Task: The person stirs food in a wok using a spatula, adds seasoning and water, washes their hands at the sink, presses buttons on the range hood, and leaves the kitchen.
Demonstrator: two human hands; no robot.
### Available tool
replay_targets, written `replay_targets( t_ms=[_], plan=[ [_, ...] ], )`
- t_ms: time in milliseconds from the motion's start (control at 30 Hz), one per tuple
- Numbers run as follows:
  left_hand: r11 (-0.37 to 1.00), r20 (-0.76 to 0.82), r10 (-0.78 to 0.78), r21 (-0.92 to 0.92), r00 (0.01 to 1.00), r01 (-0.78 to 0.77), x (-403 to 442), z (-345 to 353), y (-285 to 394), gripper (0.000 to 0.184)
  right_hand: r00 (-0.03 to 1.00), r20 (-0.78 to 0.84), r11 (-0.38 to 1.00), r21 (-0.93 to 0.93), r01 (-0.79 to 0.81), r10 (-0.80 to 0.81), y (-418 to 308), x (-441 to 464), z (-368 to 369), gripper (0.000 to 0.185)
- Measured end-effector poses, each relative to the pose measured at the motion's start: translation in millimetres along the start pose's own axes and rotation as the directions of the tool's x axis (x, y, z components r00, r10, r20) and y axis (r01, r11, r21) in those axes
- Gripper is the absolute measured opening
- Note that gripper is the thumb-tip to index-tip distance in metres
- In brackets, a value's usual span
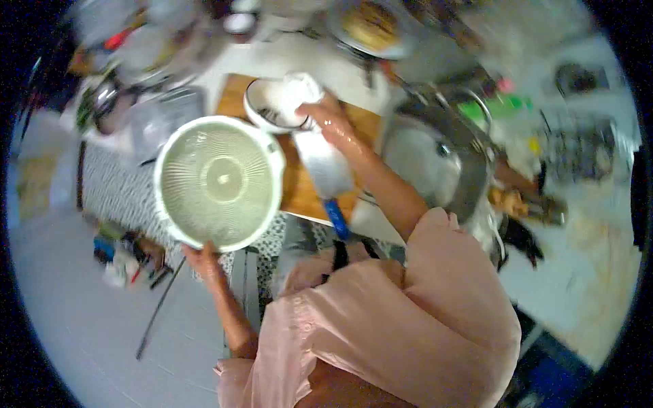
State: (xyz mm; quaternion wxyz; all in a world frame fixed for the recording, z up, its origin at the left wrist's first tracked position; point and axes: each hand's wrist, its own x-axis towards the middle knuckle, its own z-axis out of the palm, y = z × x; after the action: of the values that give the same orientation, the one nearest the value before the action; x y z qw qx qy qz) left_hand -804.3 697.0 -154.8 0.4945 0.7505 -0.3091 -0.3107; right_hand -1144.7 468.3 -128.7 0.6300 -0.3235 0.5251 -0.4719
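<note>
My left hand [204, 257] grips the lower rim of a white plastic colander [221, 180], which hangs tilted with its ribbed inside facing me. No food shows in the colander. My right hand [330, 119], wet-looking, is closed at the right edge of a white bowl [269, 102] with a dark rim, over the wooden cutting board [235, 88]. A white, blurred thing [305, 87] sits by the fingertips; I cannot make out its kind. Below the right hand, a cleaver [323, 166] with a blue handle lies on the board, its handle past the near edge.
To the right is a metal sink [425, 160] with a curved faucet [479, 102]. A plate of yellowish food [371, 30] stands at the back. A clear plastic container [166, 119] is left of the board. A wire rack [578, 146] stands far right.
</note>
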Motion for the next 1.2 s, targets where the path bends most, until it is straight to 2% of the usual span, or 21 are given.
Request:
replay_targets(
  t_ms=[33, 67, 100, 167, 200, 267, 300, 400, 500, 567, 633, 667, 700, 767, 800, 900, 933, 1000, 1100, 1167, 1200],
  plan=[
    [0.990, 0.106, -0.128, -0.045, 0.986, 0.133, -2, 13, 47, 0.056, 0.998, 0.061, 0.999, 0.051, -0.002, -0.001, -7, -35, -27, 0.054],
    [0.968, 0.082, -0.219, -0.105, 0.972, 0.227, -5, 27, 68, 0.058, 0.985, -0.117, 0.991, -0.035, -0.131, 0.127, -4, -58, -59, 0.059],
    [0.972, 0.221, -0.022, -0.225, 0.975, 0.073, -7, 26, 66, 0.065, 0.997, -0.060, 0.998, 0.032, 0.054, -0.052, 4, -90, -98, 0.059],
    [0.948, 0.240, -0.197, -0.201, 0.951, 0.247, -21, 35, 80, 0.068, 0.970, -0.220, 0.986, -0.101, -0.132, 0.107, 18, -152, -190, 0.062],
    [0.941, 0.190, -0.209, -0.229, 0.959, 0.250, -21, 42, 72, 0.068, 0.992, -0.126, 0.979, -0.206, 0.000, -0.027, 5, -179, -218, 0.058],
    [0.985, 0.289, -0.119, -0.088, 0.950, 0.150, 13, 58, 31, 0.068, 0.929, -0.318, 0.947, -0.194, -0.256, 0.186, 44, -204, -301, 0.057],
    [0.974, 0.319, -0.137, -0.130, 0.938, 0.187, 5, 72, 48, 0.067, 0.886, -0.390, 0.926, -0.167, -0.338, 0.253, 68, -208, -340, 0.057],
    [0.962, 0.368, -0.122, -0.185, 0.922, 0.202, -14, 99, 68, 0.066, 0.816, -0.515, 0.859, -0.262, -0.439, 0.260, 135, -200, -412, 0.062],
    [0.964, 0.300, -0.172, -0.145, 0.938, 0.223, -43, 111, 68, 0.063, 0.810, -0.582, 0.627, -0.604, -0.492, 0.074, 199, -157, -448, 0.067],
    [0.824, 0.419, -0.414, -0.204, 0.808, 0.528, -68, 110, 71, 0.058, 0.814, -0.578, 0.377, -0.766, -0.520, -0.053, 231, -126, -451, 0.070],
    [0.859, 0.446, -0.466, 0.023, 0.764, 0.511, -110, 116, 80, 0.052, 0.827, -0.548, 0.197, -0.831, -0.521, -0.123, 259, -107, -447, 0.074],
    [0.883, 0.462, -0.440, 0.068, 0.770, 0.464, -129, 121, 79, 0.046, 0.779, -0.615, 0.398, -0.749, -0.529, -0.122, 248, -110, -431, 0.074],
    [0.922, 0.476, -0.377, 0.110, 0.795, 0.371, -147, 128, 80, 0.040, 0.782, -0.613, 0.405, -0.748, -0.526, -0.116, 257, -111, -423, 0.074],
    [0.942, 0.531, -0.328, 0.119, 0.781, 0.315, -171, 139, 83, 0.035, 0.420, -0.829, 0.649, -0.553, -0.523, -0.368, 280, -110, -413, 0.076],
    [0.933, 0.524, -0.348, 0.115, 0.777, 0.340, -179, 143, 86, 0.031, 0.488, -0.860, 0.864, -0.128, -0.488, 0.149, 188, -144, -387, 0.083],
    [0.937, 0.517, -0.325, 0.066, 0.792, 0.342, -186, 139, 78, 0.030, 0.433, -0.901, 0.605, -0.362, -0.709, -0.031, 268, -129, -399, 0.083],
    [0.934, 0.508, -0.343, 0.093, 0.790, 0.346, -187, 136, 74, 0.031, 0.541, -0.836, 0.739, -0.307, -0.599, 0.091, 260, -129, -404, 0.085],
    [0.942, 0.471, -0.320, 0.064, 0.822, 0.330, -188, 131, 65, 0.031, 0.643, -0.761, 0.714, -0.405, -0.571, 0.083, 281, -104, -428, 0.083],
    [0.919, 0.440, -0.362, 0.022, 0.822, 0.393, -187, 104, 59, 0.030, 0.843, -0.537, 0.268, -0.809, -0.523, 0.024, 266, -87, -468, 0.078],
    [0.917, 0.421, -0.369, 0.019, 0.829, 0.398, -184, 84, 61, 0.028, 0.892, -0.451, 0.190, -0.878, -0.440, -0.018, 256, -97, -483, 0.074],
    [0.920, 0.378, -0.354, -0.027, 0.856, 0.392, -185, 70, 56, 0.028, 0.835, -0.539, 0.642, -0.679, -0.356, -0.107, 248, -110, -483, 0.077]
  ],
)
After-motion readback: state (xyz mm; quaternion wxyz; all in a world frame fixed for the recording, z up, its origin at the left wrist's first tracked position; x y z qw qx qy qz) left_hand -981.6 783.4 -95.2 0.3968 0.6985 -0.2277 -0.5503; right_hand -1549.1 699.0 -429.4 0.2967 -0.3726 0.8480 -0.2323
